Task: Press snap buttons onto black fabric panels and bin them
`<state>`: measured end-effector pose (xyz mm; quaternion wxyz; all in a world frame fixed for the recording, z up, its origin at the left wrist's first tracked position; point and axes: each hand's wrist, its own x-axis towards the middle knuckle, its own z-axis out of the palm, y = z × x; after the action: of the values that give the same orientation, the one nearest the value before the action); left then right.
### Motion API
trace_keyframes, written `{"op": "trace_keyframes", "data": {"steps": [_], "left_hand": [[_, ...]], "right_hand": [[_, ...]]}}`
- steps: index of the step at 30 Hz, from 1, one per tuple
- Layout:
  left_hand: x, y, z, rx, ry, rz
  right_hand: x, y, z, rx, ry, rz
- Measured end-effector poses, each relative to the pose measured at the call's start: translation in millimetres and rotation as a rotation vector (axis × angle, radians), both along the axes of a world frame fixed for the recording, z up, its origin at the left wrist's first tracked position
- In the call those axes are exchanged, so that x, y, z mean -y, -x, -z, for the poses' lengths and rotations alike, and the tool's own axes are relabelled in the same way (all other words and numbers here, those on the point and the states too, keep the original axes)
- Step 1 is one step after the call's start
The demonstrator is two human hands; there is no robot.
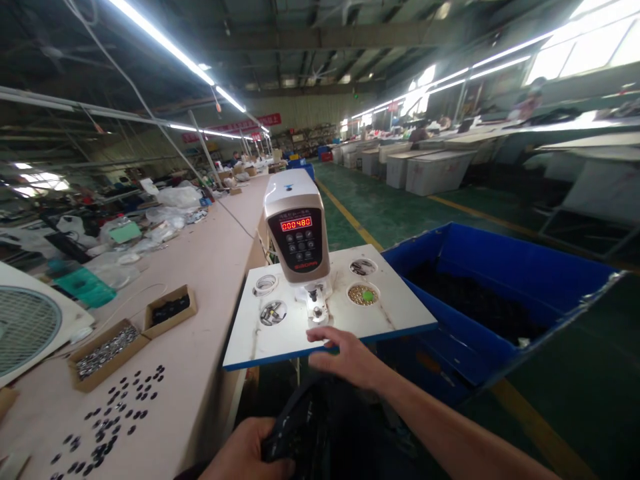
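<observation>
My left hand (250, 450) is closed on a black cloth (305, 427) at the bottom of the view. My right hand (345, 357) reaches over the front edge of a white board (295, 343), its fingers apart and nothing between them. Just beyond its fingertips stands a pressing machine (297, 227) with a red lit display reading 000480. The machine's small metal head (315, 307) is close to those fingertips. Round cups in the board hold gold-coloured pieces (356, 295) and silver-coloured pieces (273, 313).
On the long table (215, 267) at left are a box of metal pieces (107, 353), a box of black pieces (171, 308), scattered black discs (117, 413) and a fan (30, 327). A blue bin (525, 267) holding dark cloth stands at right.
</observation>
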<state>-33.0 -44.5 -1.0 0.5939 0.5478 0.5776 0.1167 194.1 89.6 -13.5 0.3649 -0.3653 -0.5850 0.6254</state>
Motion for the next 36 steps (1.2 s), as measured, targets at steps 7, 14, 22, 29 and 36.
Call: {"op": "trace_keyframes", "data": {"steps": [7, 14, 22, 29, 36], "left_hand": [[-63, -22, -27.2, 0.008, -0.259, 0.167], [-121, -29, -10.2, -0.047, -0.261, 0.177], [-185, -31, 2.5, 0.131, -0.169, 0.056], [-218, -30, 12.5, 0.093, -0.221, -0.025], [-230, -28, 13.3, 0.049, -0.309, -0.039]], "right_hand": [[25, -13, -5.9, 0.454, -0.402, -0.298], [-8, -21, 11.0, 0.449, -0.128, -0.191], [-61, -19, 13.3, 0.328, -0.099, -0.137], [-102, -4, 25.8, 0.535, -0.341, 0.053], [-118, 4, 22.7, 0.601, -0.412, 0.063]]}}
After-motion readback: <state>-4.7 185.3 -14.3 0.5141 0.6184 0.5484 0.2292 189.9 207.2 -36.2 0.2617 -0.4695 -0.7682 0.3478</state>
